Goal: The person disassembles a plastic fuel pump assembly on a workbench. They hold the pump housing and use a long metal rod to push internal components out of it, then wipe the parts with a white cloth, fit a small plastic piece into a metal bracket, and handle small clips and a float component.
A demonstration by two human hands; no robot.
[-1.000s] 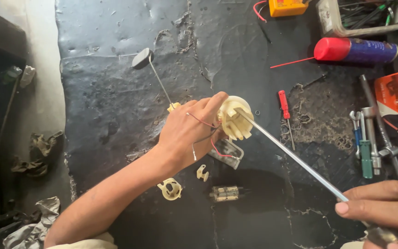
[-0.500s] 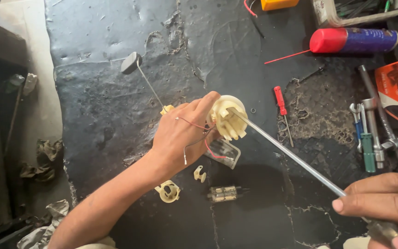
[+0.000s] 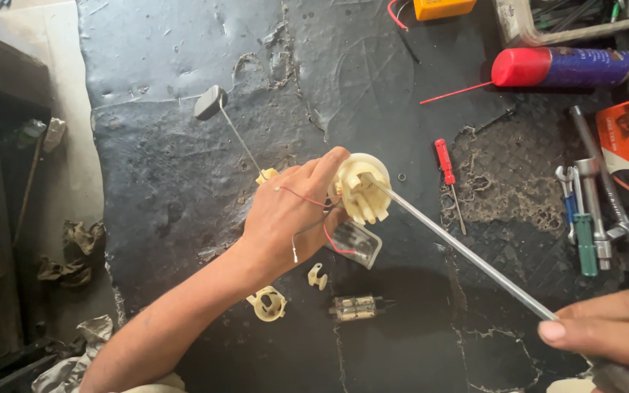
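My left hand (image 3: 289,218) wraps its fingers around the cream plastic part (image 3: 362,188) above the black mat (image 3: 169,160). My right hand (image 3: 609,336) pinches the long screwdriver (image 3: 460,249), its tip touching that part.

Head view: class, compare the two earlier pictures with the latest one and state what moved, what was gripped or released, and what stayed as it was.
Little changed. The whole scene slid slightly down and right in the picture, which fits a camera shift. The left hand still grips the cream plastic housing, and the right hand still holds the long metal rod with its tip on the housing. Nothing was released; the loose parts on the mat kept their places.
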